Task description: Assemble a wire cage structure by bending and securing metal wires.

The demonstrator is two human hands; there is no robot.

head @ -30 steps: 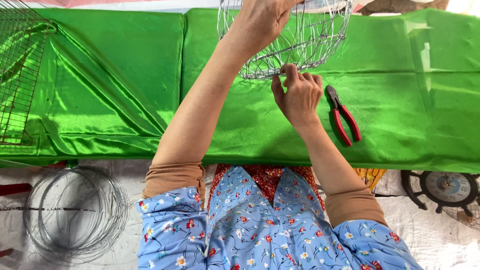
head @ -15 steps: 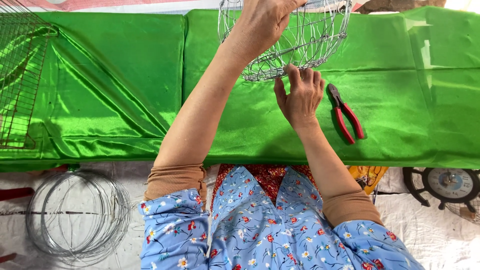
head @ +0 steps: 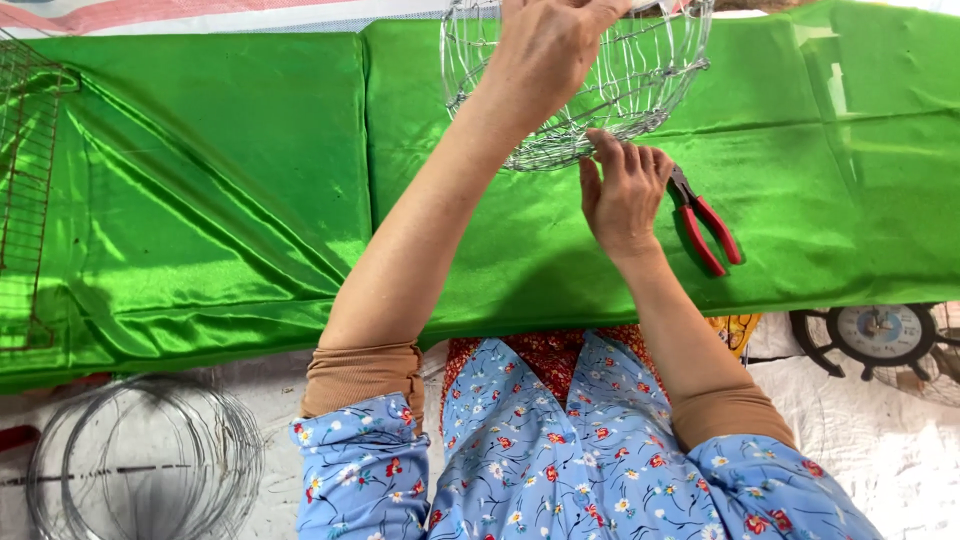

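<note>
Fingers (head: pixel 612 150) of the right hand (head: pixel 625 195) are pinched narrowly on the lower rim wire of the round wire basket (head: pixel 640 90), which is held from above by the left hand (head: pixel 545 50), closed over its upper wires at the far edge of the green-draped table (head: pixel 250 200). Red-handled pliers (head: pixel 708 222) are laid just right of the right hand, while a wire coil (head: pixel 145 465) is left on the floor and a flat wire grid (head: pixel 25 170) at far left; nothing is seen between fingers and rim.
</note>
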